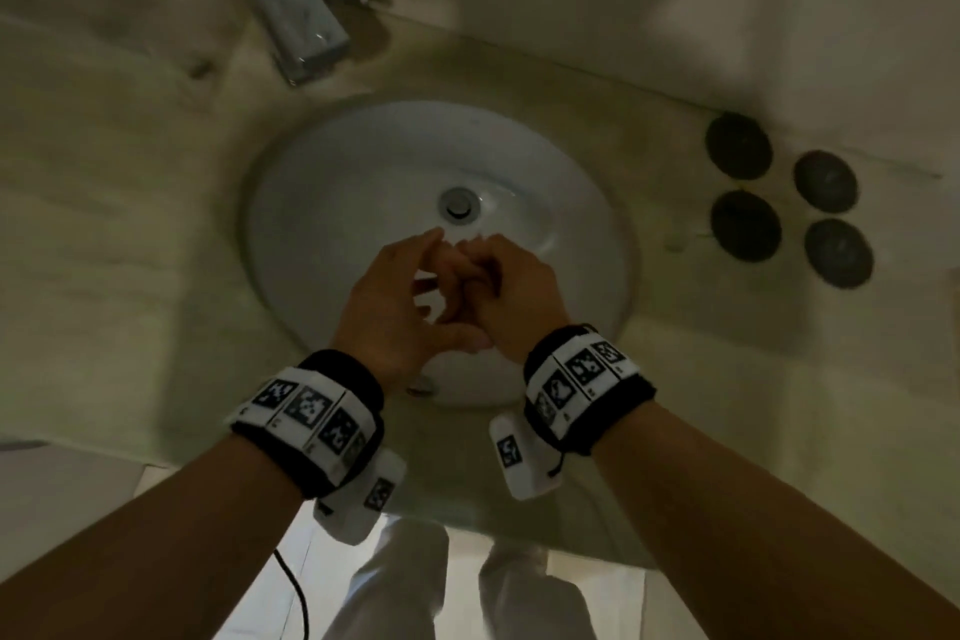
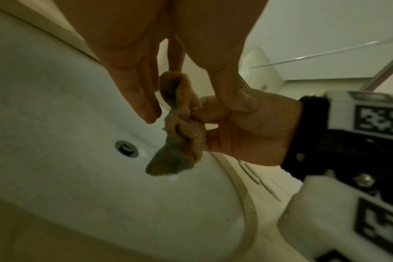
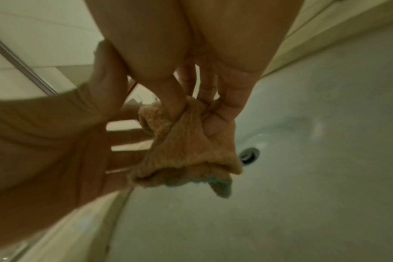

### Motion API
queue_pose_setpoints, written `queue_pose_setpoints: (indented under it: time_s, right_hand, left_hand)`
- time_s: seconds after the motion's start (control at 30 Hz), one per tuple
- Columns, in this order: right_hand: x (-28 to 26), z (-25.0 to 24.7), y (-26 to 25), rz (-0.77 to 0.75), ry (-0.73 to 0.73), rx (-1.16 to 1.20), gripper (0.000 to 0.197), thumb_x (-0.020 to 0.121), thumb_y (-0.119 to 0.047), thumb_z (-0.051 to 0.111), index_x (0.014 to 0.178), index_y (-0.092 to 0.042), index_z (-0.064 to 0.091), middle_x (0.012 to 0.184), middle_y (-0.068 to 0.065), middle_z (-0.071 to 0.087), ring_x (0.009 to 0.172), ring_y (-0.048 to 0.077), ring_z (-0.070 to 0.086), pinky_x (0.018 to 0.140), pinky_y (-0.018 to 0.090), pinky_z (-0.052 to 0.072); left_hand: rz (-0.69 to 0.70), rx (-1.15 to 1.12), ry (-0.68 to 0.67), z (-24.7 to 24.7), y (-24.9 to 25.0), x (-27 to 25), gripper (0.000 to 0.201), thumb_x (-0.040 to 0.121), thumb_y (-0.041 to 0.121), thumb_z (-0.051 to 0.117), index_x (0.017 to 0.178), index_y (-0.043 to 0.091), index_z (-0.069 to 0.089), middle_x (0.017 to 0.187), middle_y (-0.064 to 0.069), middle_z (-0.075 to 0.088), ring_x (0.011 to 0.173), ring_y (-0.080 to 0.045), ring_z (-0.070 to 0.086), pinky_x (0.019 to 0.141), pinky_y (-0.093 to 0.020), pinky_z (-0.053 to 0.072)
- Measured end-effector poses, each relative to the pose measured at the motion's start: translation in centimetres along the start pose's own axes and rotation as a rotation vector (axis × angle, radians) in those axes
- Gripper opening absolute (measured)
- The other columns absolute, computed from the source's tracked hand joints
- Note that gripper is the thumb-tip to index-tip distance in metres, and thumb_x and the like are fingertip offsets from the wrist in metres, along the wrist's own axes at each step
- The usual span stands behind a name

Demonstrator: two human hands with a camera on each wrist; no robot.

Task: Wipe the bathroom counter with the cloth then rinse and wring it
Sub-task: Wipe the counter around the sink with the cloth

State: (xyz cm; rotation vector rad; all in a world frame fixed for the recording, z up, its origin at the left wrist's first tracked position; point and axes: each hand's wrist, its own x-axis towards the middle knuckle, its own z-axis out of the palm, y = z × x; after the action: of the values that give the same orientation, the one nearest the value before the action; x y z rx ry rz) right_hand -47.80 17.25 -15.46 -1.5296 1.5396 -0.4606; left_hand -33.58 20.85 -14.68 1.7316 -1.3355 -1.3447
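Both your hands are bunched together over the sink (image 1: 291, 244), small tan cloth (image 2: 180, 134) between them.

Your right hand (image 1: 511, 299) pinches the scrunched cloth tight; your left hand (image 1: 402, 299) has fingers loose, thumb hooked on the right one.

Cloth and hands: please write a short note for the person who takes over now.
Right hand: pinches the bunched cloth with curled fingers.
Left hand: fingers fairly straight, touching the cloth's top; a firm grip is not visible.
Cloth hangs above the sink, near the drain.
Faucet: no running water visible.
Done: cannot tell whether the counter is wiped or the cloth rinsed.
Left: probably finish wringing over the sink.
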Motion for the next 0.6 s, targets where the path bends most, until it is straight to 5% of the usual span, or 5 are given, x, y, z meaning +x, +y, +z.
queue_pose_setpoints:
  time_s: [0.07, 0.17, 0.3, 0.47, 0.6]
  right_hand:
    - [0.6, -0.2, -1.1, -0.04, 0.003, 0.076, 0.015, 0.084, -0.012, 0.065, 0.091, -0.025, 0.062, 0.091, -0.009, 0.066, 0.087, 0.012, 0.064, 0.076, 0.025, 0.052]
    - [2.0, -0.9, -2.1, -0.129, -0.031, 0.137, 0.022, 0.079, -0.012, 0.068, 0.091, -0.031, 0.065, 0.097, -0.007, 0.069, 0.094, 0.014, 0.066, 0.083, 0.038, 0.056]
    - [4.4, -2.7, -3.3, -0.05, -0.146, 0.265, 0.027, 0.079, 0.007, 0.061, 0.096, -0.013, 0.068, 0.094, 0.013, 0.071, 0.088, 0.031, 0.069, 0.07, 0.047, 0.06]
    - [9.6, -4.5, -5.3, -0.081, -0.1, 0.123, 0.013, 0.084, -0.007, 0.066, 0.093, -0.016, 0.07, 0.081, 0.007, 0.073, 0.058, 0.022, 0.071, 0.045, 0.025, 0.049]
    - [15.0, -3.4, -8.6, -0.292, -0.111, 0.054, 0.017, 0.088, -0.012, 0.063, 0.103, -0.016, 0.068, 0.104, 0.0, 0.071, 0.079, 0.017, 0.069, 0.065, 0.028, 0.054]
  left_hand:
    - [-0.033, -0.116, 0.004, -0.9, 0.1, 0.6, 0.103, 0.057, 0.022, 0.093, 0.145, 0.029, 0.04, 0.129, 0.013, 0.05, 0.108, -0.01, 0.06, 0.08, -0.025, 0.056]
    - [-0.056, -0.314, 0.008, -1.5, 0.3, 1.8, 0.071, 0.065, 0.016, 0.089, 0.125, 0.022, 0.053, 0.112, 0.004, 0.062, 0.097, -0.018, 0.069, 0.07, -0.03, 0.06]
    - [-0.077, -0.145, 0.222, -2.4, 0.9, 3.8, 0.044, 0.073, 0.024, 0.084, 0.105, 0.022, 0.054, 0.094, 0.008, 0.065, 0.077, -0.004, 0.064, 0.059, -0.016, 0.05]
    - [-0.129, -0.069, 0.311, -3.9, 0.5, 5.6, 0.025, 0.079, 0.017, 0.073, 0.076, 0.024, 0.049, 0.062, 0.007, 0.059, 0.058, -0.012, 0.053, 0.057, -0.032, 0.046]
    - [-0.167, -0.168, 0.35, -4.6, 1.2, 7.4, 0.02, 0.086, -0.005, 0.056, 0.094, 0.011, 0.049, 0.055, 0.009, 0.06, 0.043, 0.007, 0.055, 0.052, -0.017, 0.045]
